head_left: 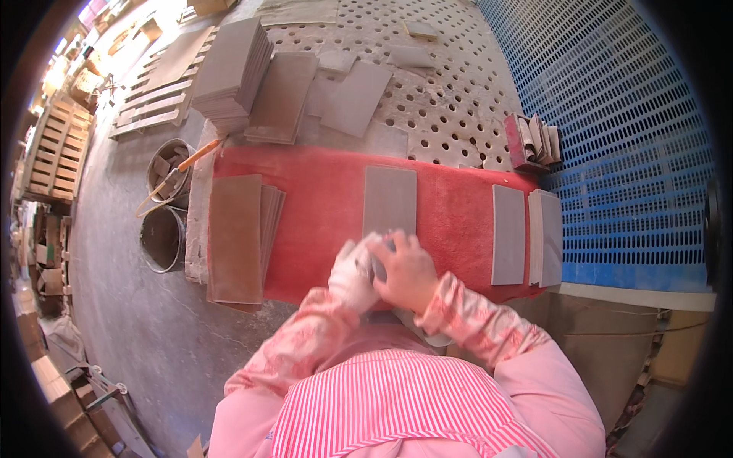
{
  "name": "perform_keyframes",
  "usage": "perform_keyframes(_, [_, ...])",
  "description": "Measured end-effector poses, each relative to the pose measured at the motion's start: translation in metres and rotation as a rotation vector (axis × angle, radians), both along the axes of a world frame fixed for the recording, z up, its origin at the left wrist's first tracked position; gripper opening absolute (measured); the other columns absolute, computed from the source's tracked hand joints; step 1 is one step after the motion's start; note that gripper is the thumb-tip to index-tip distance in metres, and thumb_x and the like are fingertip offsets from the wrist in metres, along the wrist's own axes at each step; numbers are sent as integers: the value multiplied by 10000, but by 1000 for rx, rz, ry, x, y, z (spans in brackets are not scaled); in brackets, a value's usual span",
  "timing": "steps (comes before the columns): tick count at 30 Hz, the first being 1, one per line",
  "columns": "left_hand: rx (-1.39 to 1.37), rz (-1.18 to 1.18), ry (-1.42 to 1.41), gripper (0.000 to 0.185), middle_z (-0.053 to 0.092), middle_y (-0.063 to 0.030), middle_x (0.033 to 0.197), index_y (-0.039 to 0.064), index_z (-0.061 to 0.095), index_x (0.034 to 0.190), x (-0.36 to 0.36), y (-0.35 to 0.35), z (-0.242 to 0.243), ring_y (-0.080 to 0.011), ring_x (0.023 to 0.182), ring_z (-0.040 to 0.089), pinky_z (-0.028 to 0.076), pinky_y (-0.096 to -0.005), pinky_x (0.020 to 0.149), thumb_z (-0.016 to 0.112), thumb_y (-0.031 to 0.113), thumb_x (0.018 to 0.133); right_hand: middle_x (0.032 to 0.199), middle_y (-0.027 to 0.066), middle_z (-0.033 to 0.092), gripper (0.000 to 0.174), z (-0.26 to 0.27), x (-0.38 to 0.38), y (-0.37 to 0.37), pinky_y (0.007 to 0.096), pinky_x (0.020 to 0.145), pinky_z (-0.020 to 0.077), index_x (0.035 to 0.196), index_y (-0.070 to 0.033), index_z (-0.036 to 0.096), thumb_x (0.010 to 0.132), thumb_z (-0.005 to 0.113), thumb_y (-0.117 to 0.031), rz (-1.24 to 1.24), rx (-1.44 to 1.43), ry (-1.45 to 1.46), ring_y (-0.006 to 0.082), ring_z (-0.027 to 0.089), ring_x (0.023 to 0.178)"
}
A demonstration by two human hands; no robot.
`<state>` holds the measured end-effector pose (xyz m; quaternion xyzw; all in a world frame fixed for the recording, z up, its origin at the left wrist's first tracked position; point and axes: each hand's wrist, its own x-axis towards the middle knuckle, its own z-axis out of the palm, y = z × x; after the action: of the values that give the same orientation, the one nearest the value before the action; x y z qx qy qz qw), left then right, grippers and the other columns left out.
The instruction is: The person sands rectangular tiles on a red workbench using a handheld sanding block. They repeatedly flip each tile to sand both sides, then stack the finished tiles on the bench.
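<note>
A grey rectangular panel [390, 197] lies on the red cloth [320, 217] before me. Over its near end my two hands meet. My left hand [350, 275], in a white glove, and my bare right hand [405, 272] close around a small grey object [379, 269], blurred and partly hidden by the fingers; what it is I cannot tell. At the cloth's left end rests a stack of brown panels [236, 240]. Toward the right end lie a single grey panel [508, 235] and, beside it, a small stack of pale panels [547, 237].
Two buckets [163, 237] stand left of the table, the farther one holding scraps, with an orange-handled tool [197, 154] across it. Tall panel stacks [229, 68] rise beyond the cloth. A red box [524, 143] sits against the blue slotted panel [624, 172] at right.
</note>
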<state>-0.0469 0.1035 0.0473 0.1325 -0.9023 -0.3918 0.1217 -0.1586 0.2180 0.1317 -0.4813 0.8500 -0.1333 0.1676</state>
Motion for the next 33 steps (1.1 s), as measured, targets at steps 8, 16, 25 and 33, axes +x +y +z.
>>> perform_keyframes(8, [243, 181, -230, 483, 759, -125, 1245, 165, 657, 1341, -134, -100, 6, -326, 1116, 748, 608, -433, 928, 788, 284, 892, 1340, 173, 586, 584, -16, -121, -112, 539, 978, 581, 1396, -266, 661, 829, 802, -265, -49, -110, 170, 426, 621, 1222])
perform_keyframes(16, [14, 52, 155, 820, 609, -189, 1515, 109, 530, 1551, -1, -1, -18, -389, 1432, 553, 409, -563, 1209, 851, 305, 823, 1316, 169, 571, 591, -14, -11, 3, 538, 921, 608, 1392, -276, 674, 816, 793, -224, 27, -248, 97, 432, 623, 1156])
perform_keyframes(25, [-245, -64, -1, 661, 634, -179, 1504, 54, 648, 1410, 34, -11, -35, -406, 1431, 560, 414, -581, 1223, 864, 250, 817, 1409, 255, 569, 567, -10, -133, -91, 545, 1037, 569, 1454, -248, 645, 910, 757, -361, -187, -27, 175, 477, 630, 1250])
perform_keyframes(33, [-60, -110, -129, 405, 703, -173, 1368, 101, 727, 1250, 26, -35, -43, -369, 1290, 666, 545, -468, 1113, 823, 182, 865, 1357, 201, 593, 542, -14, -125, -120, 541, 1036, 562, 1423, -259, 667, 898, 780, -335, -91, -56, 131, 438, 624, 1251])
